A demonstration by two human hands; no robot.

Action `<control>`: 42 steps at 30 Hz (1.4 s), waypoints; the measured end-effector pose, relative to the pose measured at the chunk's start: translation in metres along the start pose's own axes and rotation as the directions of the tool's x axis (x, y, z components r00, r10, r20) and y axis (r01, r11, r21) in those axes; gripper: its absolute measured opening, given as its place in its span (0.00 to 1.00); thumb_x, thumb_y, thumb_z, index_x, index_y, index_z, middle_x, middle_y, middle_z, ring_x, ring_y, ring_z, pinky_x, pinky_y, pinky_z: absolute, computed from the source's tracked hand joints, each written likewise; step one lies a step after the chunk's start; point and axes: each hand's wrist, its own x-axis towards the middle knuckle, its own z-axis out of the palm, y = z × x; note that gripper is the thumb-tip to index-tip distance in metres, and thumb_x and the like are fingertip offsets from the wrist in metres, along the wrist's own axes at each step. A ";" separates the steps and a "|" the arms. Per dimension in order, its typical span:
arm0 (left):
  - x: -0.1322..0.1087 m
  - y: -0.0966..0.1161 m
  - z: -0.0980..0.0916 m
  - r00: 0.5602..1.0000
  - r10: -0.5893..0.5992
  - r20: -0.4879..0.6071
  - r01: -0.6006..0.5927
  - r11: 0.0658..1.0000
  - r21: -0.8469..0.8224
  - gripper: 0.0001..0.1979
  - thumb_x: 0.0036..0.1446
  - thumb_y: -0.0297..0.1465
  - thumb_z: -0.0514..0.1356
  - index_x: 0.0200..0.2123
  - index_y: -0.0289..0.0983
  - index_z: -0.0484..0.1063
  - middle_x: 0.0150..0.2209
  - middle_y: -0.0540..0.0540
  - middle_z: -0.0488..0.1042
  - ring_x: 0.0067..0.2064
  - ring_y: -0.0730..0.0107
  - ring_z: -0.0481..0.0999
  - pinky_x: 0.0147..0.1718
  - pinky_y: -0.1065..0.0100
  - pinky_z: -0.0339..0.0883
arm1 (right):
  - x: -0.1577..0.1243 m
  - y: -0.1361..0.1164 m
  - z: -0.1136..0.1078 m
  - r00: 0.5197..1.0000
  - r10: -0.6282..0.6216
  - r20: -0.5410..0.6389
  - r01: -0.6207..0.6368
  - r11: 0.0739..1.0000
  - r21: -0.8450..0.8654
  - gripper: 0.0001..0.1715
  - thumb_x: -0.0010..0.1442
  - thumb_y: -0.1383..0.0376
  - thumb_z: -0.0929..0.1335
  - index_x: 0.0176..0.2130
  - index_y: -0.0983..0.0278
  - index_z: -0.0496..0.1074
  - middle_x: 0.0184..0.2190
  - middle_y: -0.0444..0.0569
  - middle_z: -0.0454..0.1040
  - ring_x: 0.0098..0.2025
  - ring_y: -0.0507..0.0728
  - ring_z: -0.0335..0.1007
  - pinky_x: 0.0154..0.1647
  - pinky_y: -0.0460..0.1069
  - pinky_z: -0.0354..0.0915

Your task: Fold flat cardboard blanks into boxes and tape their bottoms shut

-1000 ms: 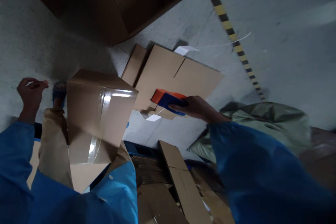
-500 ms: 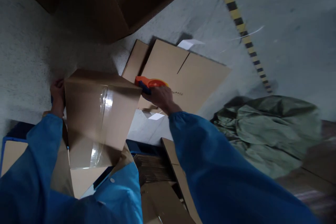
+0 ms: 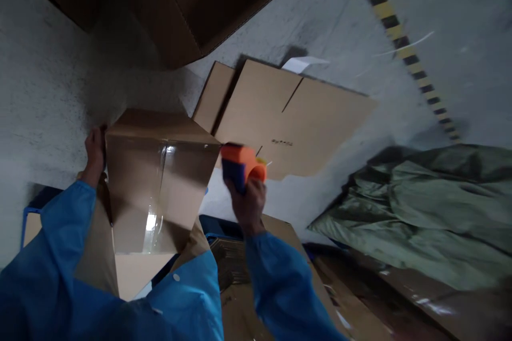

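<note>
Floor (image 3: 320,26) lies bare beyond the box (image 3: 160,181); my left hand (image 3: 95,152) grips its far edge, my right hand (image 3: 248,202) clutches the tape dispenser (image 3: 240,165) beside it.

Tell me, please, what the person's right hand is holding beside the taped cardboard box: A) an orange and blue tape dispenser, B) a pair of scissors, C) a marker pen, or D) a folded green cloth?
A: the right hand grips an orange and blue tape dispenser just off the right edge of the cardboard box, while the left hand holds the box's far left corner.
</note>
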 end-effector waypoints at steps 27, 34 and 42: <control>-0.014 0.039 0.058 0.803 0.219 -0.555 -0.015 0.937 0.349 0.14 0.54 0.25 0.60 0.45 0.35 0.68 0.44 0.42 0.74 0.47 0.60 0.74 0.52 0.60 0.67 | 0.106 -0.102 0.076 0.747 0.658 0.097 -0.449 0.391 0.804 0.27 0.53 0.65 0.67 0.52 0.63 0.62 0.39 0.46 0.71 0.37 0.53 0.70 0.40 0.48 0.68; -0.031 0.038 0.056 0.798 0.298 -0.523 -0.127 0.933 0.337 0.07 0.59 0.32 0.61 0.36 0.33 0.74 0.34 0.43 0.77 0.37 0.63 0.76 0.41 0.64 0.69 | 0.096 -0.093 0.068 0.869 0.495 0.018 -0.320 0.534 0.783 0.14 0.50 0.60 0.66 0.33 0.66 0.75 0.35 0.51 0.78 0.41 0.59 0.74 0.46 0.53 0.69; -0.037 0.021 0.031 0.834 0.541 -0.107 -0.462 0.792 0.399 0.13 0.56 0.40 0.68 0.36 0.37 0.76 0.39 0.44 0.79 0.46 0.62 0.78 0.53 0.62 0.68 | 0.091 -0.059 0.066 1.000 0.012 0.012 -0.017 0.675 0.738 0.18 0.55 0.60 0.62 0.33 0.62 0.80 0.39 0.52 0.82 0.48 0.61 0.77 0.57 0.57 0.66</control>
